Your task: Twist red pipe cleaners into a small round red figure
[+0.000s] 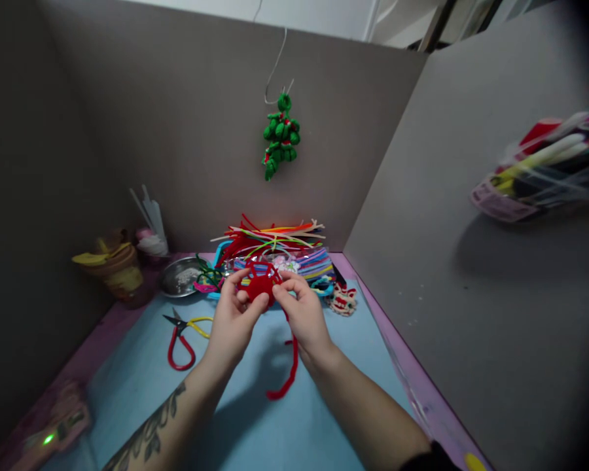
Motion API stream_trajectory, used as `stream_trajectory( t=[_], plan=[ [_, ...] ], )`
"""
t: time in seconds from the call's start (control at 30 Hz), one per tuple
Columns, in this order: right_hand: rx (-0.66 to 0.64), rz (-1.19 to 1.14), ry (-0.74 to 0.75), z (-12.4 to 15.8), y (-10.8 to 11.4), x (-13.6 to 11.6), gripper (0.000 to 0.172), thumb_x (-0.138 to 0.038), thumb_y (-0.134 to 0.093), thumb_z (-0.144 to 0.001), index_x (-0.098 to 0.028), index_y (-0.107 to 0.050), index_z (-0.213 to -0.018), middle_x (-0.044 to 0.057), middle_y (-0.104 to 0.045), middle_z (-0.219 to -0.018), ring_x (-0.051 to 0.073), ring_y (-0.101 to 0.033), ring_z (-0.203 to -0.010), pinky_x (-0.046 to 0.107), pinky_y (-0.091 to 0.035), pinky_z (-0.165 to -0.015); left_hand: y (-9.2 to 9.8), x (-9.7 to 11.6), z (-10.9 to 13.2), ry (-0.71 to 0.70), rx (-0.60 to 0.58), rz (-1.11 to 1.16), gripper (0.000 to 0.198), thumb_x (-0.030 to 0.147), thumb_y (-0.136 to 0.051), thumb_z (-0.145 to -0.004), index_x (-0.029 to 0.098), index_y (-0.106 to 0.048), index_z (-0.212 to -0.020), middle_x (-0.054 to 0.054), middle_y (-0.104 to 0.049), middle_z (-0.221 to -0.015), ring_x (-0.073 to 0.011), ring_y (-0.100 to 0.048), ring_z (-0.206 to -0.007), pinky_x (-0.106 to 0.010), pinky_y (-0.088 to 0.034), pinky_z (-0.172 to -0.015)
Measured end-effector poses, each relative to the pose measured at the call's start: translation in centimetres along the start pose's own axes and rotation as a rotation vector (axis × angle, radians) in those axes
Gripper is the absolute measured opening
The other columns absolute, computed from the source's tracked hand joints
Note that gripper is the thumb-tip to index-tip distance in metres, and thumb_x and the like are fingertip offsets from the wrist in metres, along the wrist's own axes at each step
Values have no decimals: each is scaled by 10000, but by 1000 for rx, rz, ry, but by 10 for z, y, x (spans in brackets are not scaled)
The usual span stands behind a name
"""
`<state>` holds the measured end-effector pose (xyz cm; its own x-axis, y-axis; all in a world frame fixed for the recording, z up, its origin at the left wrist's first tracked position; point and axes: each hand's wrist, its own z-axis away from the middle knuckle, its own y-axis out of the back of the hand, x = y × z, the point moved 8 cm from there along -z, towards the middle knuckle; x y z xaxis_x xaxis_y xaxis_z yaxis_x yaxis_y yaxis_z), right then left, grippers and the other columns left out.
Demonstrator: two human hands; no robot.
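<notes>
Between both hands, above the blue mat (pixel 275 432), is a red pipe-cleaner piece (pixel 260 286) with a dense round middle and open loops along its far edge. My left hand (pixel 234 311) pinches its left side between thumb and fingers. On the right side, my right hand (pixel 302 311) grips the same piece. A loose red pipe-cleaner tail (pixel 294 366) hangs below my right hand and bends left at its end. Scissors (pixel 179 333) with one red and one yellow handle lie spread on the mat, left of my left hand.
Bundles of coloured pipe cleaners (pixel 275 235) lie at the back wall, behind a metal dish (pixel 174 278). A brown pot (pixel 122 275) stands at left. Above hangs a green pipe-cleaner ornament (pixel 281 137). A pink basket (pixel 503 199) of supplies is on the right wall.
</notes>
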<state>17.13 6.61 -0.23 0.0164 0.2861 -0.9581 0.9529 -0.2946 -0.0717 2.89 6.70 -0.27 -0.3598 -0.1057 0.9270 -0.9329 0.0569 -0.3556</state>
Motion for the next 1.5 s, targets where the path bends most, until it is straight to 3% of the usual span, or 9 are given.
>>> stream_trajectory(
  t=[0.1,0.27,0.43,0.57,0.73,0.97,1.17,1.3,1.5],
  plan=[
    [-16,-66,-51,0,-5,8,240,-394,-699,-742,-193,-589,-669,60,-641,-1114,218,-593,-1056,366,-442,-966,1,0,0,6,13,1,650,308,-786,-680,197,-450,-1226,-5,-676,-808,-154,-663,-733,-293,-530,-722],
    [-79,-220,-91,-1,-12,13,282,-405,-720,-715,-210,-612,-888,41,-664,-961,169,-634,-790,288,-534,-673,0,-1,0,69,8,43,673,328,-809,-646,194,-443,-1195,-35,-705,-859,-167,-678,-718,-301,-549,-680],
    [-68,-133,-34,-5,-7,8,231,-410,-729,-711,-192,-653,-708,103,-638,-1132,267,-588,-1116,361,-537,-818,-2,1,-2,112,-27,78,686,324,-822,-632,188,-437,-1183,-45,-722,-872,-157,-682,-695,-306,-558,-688],
    [-109,-94,-4,-5,-9,8,224,-388,-715,-742,-193,-650,-651,103,-658,-1091,288,-560,-1168,391,-528,-846,-2,1,-2,137,-31,79,684,332,-827,-617,183,-445,-1165,-24,-713,-811,-156,-673,-642,-311,-556,-667],
    [-88,-83,58,-3,-9,4,235,-398,-716,-754,-197,-645,-657,77,-673,-989,258,-586,-1109,384,-500,-895,1,0,-2,144,8,59,760,324,-847,-585,176,-419,-1196,-30,-719,-832,-173,-684,-701,-314,-552,-689],
    [-178,-222,-82,-1,-19,14,239,-392,-723,-730,-190,-619,-658,27,-651,-826,203,-637,-854,328,-517,-774,0,-2,-1,150,17,93,774,279,-856,-567,156,-418,-1194,-48,-735,-821,-166,-688,-715,-304,-538,-723],
    [-24,194,371,-1,8,-32,75,-262,-651,-810,-222,-681,-865,79,-560,-1192,239,-527,-1166,391,-444,-965,4,-2,-2,181,37,110,756,274,-858,-565,129,-430,-1171,-21,-710,-728,-117,-627,-578,-243,-497,-611],
    [-90,467,794,14,2,-65,221,-189,-631,-827,-267,-686,-1027,66,-572,-1155,242,-509,-1133,447,-404,-1008,5,-2,-2,181,15,70,713,276,-838,-604,109,-450,-1177,-2,-679,-664,-96,-582,-549,-180,-392,-505],
    [-203,553,883,19,-7,-68,317,-96,-554,-829,-245,-641,-1095,56,-641,-1028,225,-535,-1014,437,-453,-920,3,-1,-1,164,-28,3,675,265,-806,-652,109,-456,-1207,21,-654,-647,-89,-552,-551,-190,-380,-509]
  ],
)
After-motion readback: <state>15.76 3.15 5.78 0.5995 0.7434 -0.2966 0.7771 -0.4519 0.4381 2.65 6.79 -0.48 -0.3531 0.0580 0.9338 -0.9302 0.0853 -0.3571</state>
